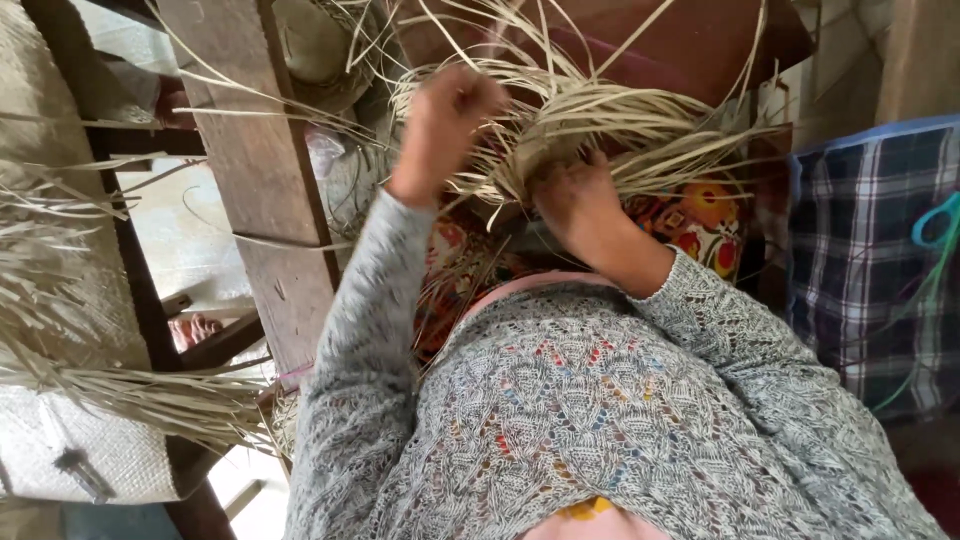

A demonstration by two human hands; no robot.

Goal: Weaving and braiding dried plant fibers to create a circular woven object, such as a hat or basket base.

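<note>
A bundle of pale straw strips (600, 120) fans out over my lap, partly woven at its centre. My left hand (445, 115) is raised in a fist and pulls thin strips up from the bundle's left side. Lower down, my right hand (575, 200) presses its closed fingers on the woven middle of the straw. Both arms wear a grey knitted sweater (590, 400). Colourful patterned cloth (700, 220) shows under the straw.
A wooden plank (265, 180) runs along my left. More loose straw (120, 390) and a woven mat (40, 200) lie at far left. A dark plaid bag (870, 260) stands at right. Someone's toes (192, 328) show below the plank.
</note>
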